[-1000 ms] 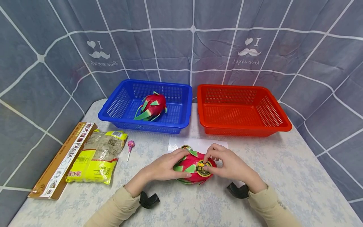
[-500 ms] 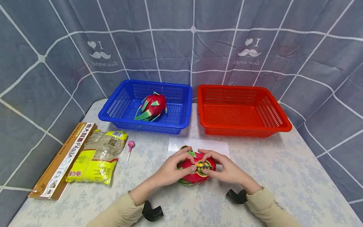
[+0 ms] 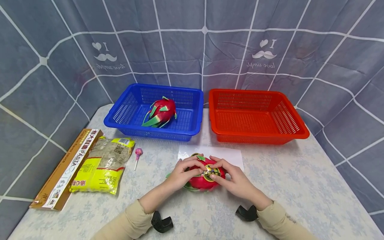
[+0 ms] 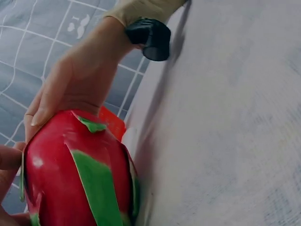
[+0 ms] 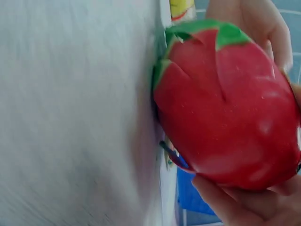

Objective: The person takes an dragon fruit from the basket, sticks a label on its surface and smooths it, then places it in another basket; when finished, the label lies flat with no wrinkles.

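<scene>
A red dragon fruit (image 3: pixel 200 182) with green scales lies on the table between both hands, partly over a white sheet (image 3: pixel 232 155). It bears a round black-and-gold sticker (image 3: pixel 214 173) on top, partly covered by fingers and looking crinkled at its left side. From the left, my left hand (image 3: pixel 183 174) holds the fruit, with curled fingers and thumb tip close together at the sticker's left edge. My right hand (image 3: pixel 236 178) grips the fruit's right side, fingertips and thumb by the sticker. Glossy red skin of the dragon fruit (image 5: pixel 225 113) fills much of the right wrist view.
At the back left stands a blue basket (image 3: pixel 120 124) holding another dragon fruit (image 3: pixel 164 111). To its right is a red basket (image 3: pixel 288 133). A pasta box (image 3: pixel 67 170), a yellow food bag (image 3: pixel 103 166) and a lollipop (image 3: pixel 138 154) lie on the left.
Both hands have closed in around the sticker, the left shifting toward its left edge. The fruit has shifted slightly, and the sticker went from flat to crinkled.
</scene>
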`<state>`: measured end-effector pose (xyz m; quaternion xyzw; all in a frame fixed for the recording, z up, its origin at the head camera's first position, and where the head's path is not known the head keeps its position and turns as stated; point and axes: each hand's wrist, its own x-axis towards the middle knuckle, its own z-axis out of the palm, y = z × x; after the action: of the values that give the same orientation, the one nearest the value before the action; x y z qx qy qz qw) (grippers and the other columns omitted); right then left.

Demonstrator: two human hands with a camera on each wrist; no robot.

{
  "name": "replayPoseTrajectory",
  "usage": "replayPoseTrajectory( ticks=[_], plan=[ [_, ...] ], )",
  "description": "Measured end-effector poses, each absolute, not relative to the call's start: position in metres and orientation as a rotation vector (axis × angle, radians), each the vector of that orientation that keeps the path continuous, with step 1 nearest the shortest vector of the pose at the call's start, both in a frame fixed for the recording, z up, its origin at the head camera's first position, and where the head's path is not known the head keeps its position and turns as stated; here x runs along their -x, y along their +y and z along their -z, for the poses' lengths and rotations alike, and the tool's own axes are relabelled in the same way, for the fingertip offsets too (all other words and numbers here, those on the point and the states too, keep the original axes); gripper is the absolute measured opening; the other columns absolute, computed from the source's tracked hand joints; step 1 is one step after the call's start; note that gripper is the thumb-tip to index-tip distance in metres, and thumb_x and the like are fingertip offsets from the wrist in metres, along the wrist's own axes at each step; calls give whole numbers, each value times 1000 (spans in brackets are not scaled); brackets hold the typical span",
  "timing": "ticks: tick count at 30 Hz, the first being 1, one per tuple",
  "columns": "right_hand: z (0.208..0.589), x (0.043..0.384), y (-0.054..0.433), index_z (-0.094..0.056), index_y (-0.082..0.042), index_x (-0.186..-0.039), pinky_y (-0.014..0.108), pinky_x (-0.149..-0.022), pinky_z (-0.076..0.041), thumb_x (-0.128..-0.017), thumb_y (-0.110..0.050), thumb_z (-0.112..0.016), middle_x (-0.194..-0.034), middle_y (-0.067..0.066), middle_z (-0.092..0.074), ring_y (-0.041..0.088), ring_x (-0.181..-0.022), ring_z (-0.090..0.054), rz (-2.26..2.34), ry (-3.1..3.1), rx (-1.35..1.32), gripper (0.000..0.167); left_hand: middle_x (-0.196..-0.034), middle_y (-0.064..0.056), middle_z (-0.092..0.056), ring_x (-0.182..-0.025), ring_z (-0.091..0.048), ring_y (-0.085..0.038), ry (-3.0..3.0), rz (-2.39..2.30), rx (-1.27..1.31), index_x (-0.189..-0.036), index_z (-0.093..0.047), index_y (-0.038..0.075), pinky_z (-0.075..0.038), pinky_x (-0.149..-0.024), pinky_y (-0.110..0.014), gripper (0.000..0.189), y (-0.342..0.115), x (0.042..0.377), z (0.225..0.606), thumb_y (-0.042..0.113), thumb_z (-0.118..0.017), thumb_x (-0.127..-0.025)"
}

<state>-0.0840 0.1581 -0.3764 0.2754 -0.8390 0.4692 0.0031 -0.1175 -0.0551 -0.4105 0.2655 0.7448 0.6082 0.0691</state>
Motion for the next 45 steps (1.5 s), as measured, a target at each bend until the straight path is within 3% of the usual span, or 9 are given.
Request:
replayPoseTrajectory(
  ticks=[3, 10, 19, 22, 26, 29, 32, 36, 45],
  plan=[
    [380, 84, 156, -61, -6, -107, 30, -82, -51, -84, -5, -68, -134, 18, -51, 27, -111, -58, -1433, -2602, -840, 24, -133, -14, -52, -133, -36, -27, 2335, -1764, -735, -92, -70, 14, 6, -102, -67, 9, -55, 117, 409, 17, -66, -85],
    [415, 97, 167, -60, -22, -114, 41, -92, -46, -89, -18, -64, -137, 9, -50, 21, -119, -53, -1250, -2583, -897, 25, -137, -9, -50, -133, -37, -22, 2392, -1830, -746, -94, -72, 16, 2, -102, -68, 14, -50, 115, 416, 15, -72, -80],
    [412, 98, 175, -50, -27, -120, 48, -95, -41, -94, -20, -56, -145, 3, -41, 20, -126, -45, -1237, -2676, -920, 28, -139, -5, -47, -135, -32, -20, 2436, -1764, -772, -102, -70, 20, 1, -103, -65, 28, -44, 109, 416, 17, -75, -75],
    [413, 96, 177, -48, -26, -121, 46, -94, -43, -89, -18, -62, -146, 1, -39, 20, -126, -46, -1232, -2694, -923, 36, -138, -5, -48, -134, -33, -22, 2437, -1763, -784, -101, -69, 20, -5, -104, -63, 29, -44, 108, 416, 18, -76, -73],
    [416, 94, 176, -45, -26, -121, 45, -93, -44, -84, -22, -68, -148, -1, -36, 19, -126, -46, -1207, -2718, -900, 44, -136, -11, -49, -132, -35, -26, 2374, -1823, -788, -102, -69, 17, -24, -104, -57, 30, -43, 109, 417, 14, -77, -73],
    [416, 93, 175, -45, -27, -121, 46, -94, -43, -86, -29, -68, -148, -2, -36, 18, -126, -45, -1208, -2718, -876, 42, -133, -12, -49, -129, -37, -26, 2314, -1865, -776, -103, -69, 15, -38, -96, -49, 31, -44, 110, 419, 12, -77, -73],
    [416, 94, 173, -46, -28, -120, 45, -94, -44, -88, -33, -65, -147, -1, -38, 18, -125, -46, -1217, -2711, -867, 38, -130, -8, -50, -122, -42, -25, 2280, -1880, -787, -104, -69, 14, -44, -91, -41, 32, -44, 111, 420, 11, -77, -73],
    [416, 93, 172, -48, -26, -119, 40, -91, -46, -90, -32, -64, -144, 5, -42, 17, -120, -51, -1265, -2689, -870, 34, -125, -5, -51, -112, -47, -23, 2246, -1879, -834, -107, -68, 13, -47, -86, -35, 34, -46, 112, 421, 11, -76, -74],
    [417, 95, 168, -57, -12, -114, 27, -74, -53, -84, -11, -70, -136, 13, -49, 22, -109, -57, -1496, -2627, -786, 32, -119, -5, -53, -110, -48, -20, 2233, -1868, -897, -109, -67, 12, -46, -87, -36, 29, -47, 116, 418, 12, -74, -81]
  ],
)
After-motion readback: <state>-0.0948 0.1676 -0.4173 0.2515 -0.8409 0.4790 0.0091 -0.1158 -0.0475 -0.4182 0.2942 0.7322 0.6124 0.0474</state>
